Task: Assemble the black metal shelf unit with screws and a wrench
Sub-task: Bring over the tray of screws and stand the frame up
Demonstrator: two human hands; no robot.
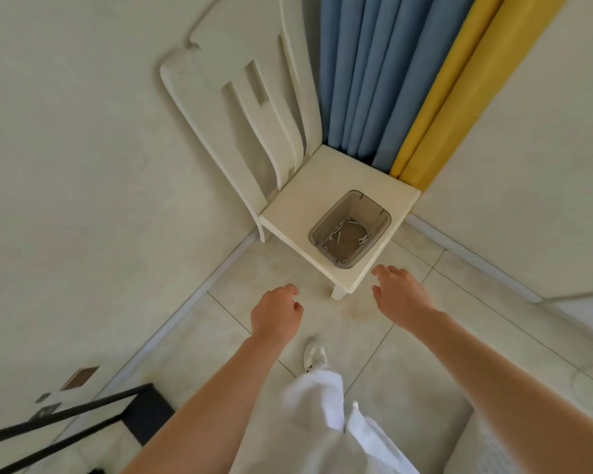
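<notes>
Black metal shelf frame [76, 417]: thin bars and a dark panel, lying at the lower left edge of view against the wall, well apart from both hands.

Small translucent grey plastic bin [350, 229]: stands on the seat of a cream white wooden chair [326, 186], near the seat's front corner. Several small silver screws [338, 234] lie loose on its bottom; a wrench cannot be made out among them.

Left hand [276, 314]: held in the air over the floor, short of the chair; fingers [290, 289] loosely curled inward, gripping nothing, touching nothing.

Right hand [399, 292]: just beside the seat's front corner, near the bin but apart from it; fingers relaxed and slightly spread, empty.

Surroundings: pale tiled floor [408, 364]; blue curtain [367, 73] and yellow curtain [452, 90] hanging behind the chair in the corner; white trouser leg [319, 398] and white shoe [314, 357] below the hands.
</notes>
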